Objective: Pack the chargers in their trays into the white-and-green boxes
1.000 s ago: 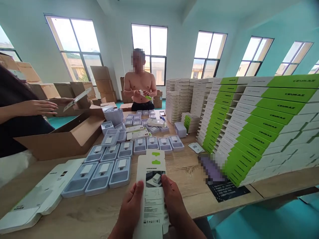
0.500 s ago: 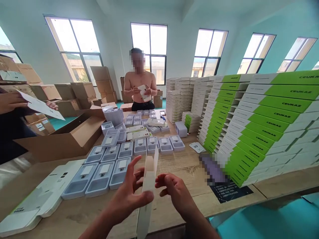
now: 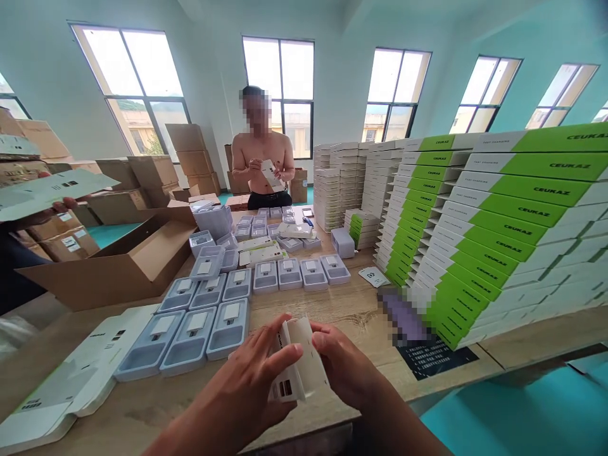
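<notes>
Pale blue-green walls (image 3: 339, 101) surround the room, the tint deepening to turquoise toward the right, with beams (image 3: 361, 19) crossing the ceiling. Tall, dark-framed windows (image 3: 298, 69) line the walls, their upper panes glaring white with daylight; through the left one, a yellowish building (image 3: 132, 123) and some greenery show. A turquoise floor (image 3: 517, 411) appears beside and beyond the wood-grained table (image 3: 356, 320). Brown cartons (image 3: 190, 147) stand stacked near the far wall.
</notes>
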A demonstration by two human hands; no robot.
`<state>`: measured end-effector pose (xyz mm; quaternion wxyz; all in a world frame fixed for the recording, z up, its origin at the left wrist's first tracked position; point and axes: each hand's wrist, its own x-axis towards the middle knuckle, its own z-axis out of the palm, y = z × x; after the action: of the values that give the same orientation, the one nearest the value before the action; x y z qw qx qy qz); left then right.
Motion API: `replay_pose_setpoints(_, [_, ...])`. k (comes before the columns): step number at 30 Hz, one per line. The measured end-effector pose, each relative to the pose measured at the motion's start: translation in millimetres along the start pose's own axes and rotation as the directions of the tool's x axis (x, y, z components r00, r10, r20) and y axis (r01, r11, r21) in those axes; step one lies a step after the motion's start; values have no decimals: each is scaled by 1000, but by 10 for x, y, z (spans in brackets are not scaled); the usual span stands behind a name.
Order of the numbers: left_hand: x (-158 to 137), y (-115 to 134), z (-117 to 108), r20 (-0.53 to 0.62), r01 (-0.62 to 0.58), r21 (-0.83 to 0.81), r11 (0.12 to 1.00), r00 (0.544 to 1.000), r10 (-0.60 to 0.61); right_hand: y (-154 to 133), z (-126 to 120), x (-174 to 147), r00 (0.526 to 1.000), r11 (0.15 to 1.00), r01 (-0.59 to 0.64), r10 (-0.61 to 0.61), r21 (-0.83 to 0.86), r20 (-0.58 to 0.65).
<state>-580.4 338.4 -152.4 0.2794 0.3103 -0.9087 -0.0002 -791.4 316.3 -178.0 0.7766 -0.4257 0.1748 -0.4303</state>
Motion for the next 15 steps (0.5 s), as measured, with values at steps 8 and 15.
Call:
replay_pose_setpoints(8, [-32,80,201,-127,7,179,984,992,16,-107,64,38,985,730,-39,-87,-682,-149])
replay_pose_setpoints(15, [-134,44,-51,-24,178,-164,970,983,-184,-228,168,-117,991,375,63,-131,-925,14])
